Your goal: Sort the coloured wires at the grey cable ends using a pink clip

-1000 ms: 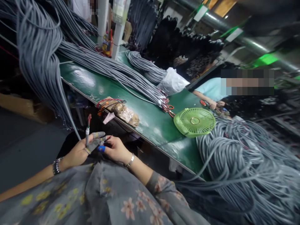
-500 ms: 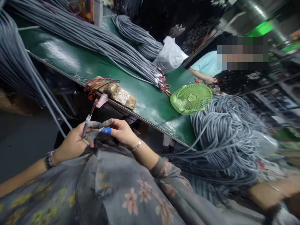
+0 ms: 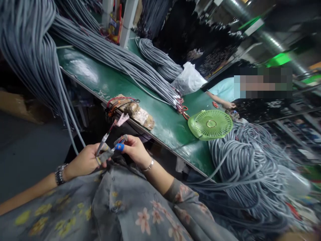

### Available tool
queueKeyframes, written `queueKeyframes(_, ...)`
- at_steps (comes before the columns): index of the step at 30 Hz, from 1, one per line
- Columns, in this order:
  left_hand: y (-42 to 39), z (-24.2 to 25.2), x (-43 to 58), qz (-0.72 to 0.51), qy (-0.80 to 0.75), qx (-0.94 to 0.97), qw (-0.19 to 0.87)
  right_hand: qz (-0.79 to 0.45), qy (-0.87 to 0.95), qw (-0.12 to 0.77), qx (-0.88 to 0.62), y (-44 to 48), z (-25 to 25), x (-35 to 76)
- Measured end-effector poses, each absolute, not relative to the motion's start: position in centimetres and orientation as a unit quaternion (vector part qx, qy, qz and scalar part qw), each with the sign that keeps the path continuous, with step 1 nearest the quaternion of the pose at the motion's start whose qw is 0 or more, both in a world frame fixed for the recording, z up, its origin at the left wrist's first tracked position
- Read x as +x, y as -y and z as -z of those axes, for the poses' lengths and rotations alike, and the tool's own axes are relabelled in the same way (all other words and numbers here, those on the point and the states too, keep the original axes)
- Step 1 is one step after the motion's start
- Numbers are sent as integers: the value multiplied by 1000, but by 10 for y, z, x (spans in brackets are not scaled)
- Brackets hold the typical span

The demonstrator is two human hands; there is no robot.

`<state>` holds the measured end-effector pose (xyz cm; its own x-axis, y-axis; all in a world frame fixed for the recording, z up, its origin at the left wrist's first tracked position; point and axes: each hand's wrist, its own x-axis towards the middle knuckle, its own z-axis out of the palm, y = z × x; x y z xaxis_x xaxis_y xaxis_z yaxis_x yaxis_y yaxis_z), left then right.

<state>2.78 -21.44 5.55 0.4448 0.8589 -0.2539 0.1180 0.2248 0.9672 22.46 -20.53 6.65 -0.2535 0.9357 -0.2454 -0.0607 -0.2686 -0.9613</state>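
My left hand (image 3: 86, 159), with wrapped fingertips, is closed around a grey cable (image 3: 101, 145) whose white end and thin wires point up toward a pink clip at the table edge. Beside it my right hand (image 3: 134, 149), a blue band on its thumb, pinches small thin wires (image 3: 121, 140) close to the left fingertips. Just beyond both hands, a taped block (image 3: 139, 115) with red, orange and black wires lies on the edge of the green table (image 3: 107, 85).
Long grey cable bundles (image 3: 117, 60) cross the table. A green fan (image 3: 210, 124) stands right of them, beside a big cable heap (image 3: 240, 157) and a plastic bag (image 3: 190, 78). A person in a light blue top (image 3: 222, 90) is across the table. Cables hang at the left.
The view has shifted, so the table and hands appear lower and further right. My fingertips have drawn closer together, and thin coloured wires now show at my right fingertips.
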Motion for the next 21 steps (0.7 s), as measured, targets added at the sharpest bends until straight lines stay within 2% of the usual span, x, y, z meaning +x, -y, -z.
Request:
queueKeyframes(9,203,-59,34,-252,-480,538,646,-680,463,358,-441,181,-60,217)
queueKeyframes(15,195,-73,37,-337,-487,524,612,-682,474,388,-400,181,-56,226)
queueKeyframes(21,200,-69,50,-305,-504,531,609,-658,435,441,-428,184,-47,229)
